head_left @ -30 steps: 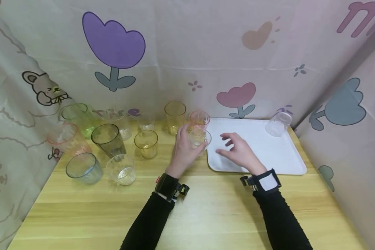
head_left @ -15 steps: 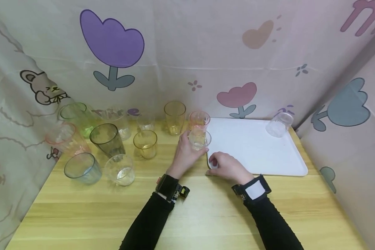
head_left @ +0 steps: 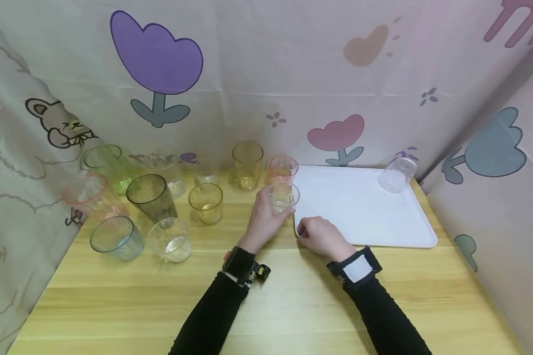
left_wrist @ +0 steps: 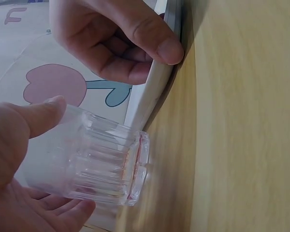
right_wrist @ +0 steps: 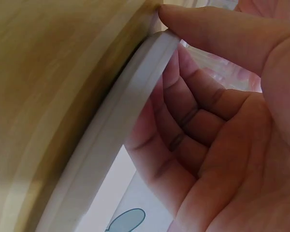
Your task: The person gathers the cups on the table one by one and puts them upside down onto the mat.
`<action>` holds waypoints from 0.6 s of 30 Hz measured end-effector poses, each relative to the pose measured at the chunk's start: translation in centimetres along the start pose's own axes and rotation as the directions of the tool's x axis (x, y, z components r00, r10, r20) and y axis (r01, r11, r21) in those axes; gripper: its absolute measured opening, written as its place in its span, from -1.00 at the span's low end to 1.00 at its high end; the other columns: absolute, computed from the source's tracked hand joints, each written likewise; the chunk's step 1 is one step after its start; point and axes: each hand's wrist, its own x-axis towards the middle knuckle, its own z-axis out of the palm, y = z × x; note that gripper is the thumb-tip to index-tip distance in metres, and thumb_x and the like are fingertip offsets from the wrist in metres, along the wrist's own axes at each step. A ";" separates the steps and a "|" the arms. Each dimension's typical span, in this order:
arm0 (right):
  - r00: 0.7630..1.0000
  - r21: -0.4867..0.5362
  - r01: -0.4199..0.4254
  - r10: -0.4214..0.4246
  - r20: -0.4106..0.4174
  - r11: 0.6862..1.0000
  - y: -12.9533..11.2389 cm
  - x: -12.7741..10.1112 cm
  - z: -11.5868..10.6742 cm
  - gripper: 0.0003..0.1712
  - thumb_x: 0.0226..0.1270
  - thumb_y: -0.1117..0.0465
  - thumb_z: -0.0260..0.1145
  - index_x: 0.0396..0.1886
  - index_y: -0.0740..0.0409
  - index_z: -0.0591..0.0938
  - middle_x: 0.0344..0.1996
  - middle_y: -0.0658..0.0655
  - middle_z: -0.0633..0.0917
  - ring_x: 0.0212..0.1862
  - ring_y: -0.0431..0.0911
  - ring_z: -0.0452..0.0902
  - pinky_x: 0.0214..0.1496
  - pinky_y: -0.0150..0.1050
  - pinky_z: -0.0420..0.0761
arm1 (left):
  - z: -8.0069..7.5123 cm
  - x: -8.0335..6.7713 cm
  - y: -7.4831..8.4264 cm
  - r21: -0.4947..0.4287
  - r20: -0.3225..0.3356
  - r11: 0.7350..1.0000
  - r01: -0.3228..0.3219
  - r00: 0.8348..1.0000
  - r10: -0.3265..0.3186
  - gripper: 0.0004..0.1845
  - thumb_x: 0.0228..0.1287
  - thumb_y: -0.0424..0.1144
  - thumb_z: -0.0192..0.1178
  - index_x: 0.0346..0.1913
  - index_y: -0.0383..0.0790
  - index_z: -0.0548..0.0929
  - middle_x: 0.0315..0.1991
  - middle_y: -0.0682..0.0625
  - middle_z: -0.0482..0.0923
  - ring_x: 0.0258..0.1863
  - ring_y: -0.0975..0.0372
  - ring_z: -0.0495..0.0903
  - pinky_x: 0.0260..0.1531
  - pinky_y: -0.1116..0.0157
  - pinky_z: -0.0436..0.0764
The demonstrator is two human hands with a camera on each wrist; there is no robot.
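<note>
Here, the left hand [head_left: 266, 217] held a small clear glass [head_left: 283, 197] beside the white tray [head_left: 364, 207], whose corner the right hand [head_left: 322, 237] pinched; lifting seemed next.

Ribbed clear glass [left_wrist: 94, 166]; matt white plastic tray [head_left: 364, 207]; smooth wood table [head_left: 293, 305].

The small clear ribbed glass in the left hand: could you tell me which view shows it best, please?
The left wrist view: the small clear ribbed glass fills it, ribs and base sharp, gripped by the left hand. The head view shows it tiny; the right wrist view does not show it.
</note>
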 end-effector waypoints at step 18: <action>1.000 0.073 0.004 -0.005 0.013 0.997 0.6 0.0 -0.5 -0.86 0.22 0.25 0.45 -0.22 0.16 0.74 -0.43 -0.02 0.72 -0.34 -0.18 0.61 -0.17 -0.16 0.69 | -0.5 0.3 0.4 -0.148 -0.097 0.984 0.095 0.989 -0.110 0.02 0.13 0.05 0.56 0.50 -0.31 0.23 0.33 -0.26 0.47 0.26 -0.10 0.53 0.29 -0.10 0.54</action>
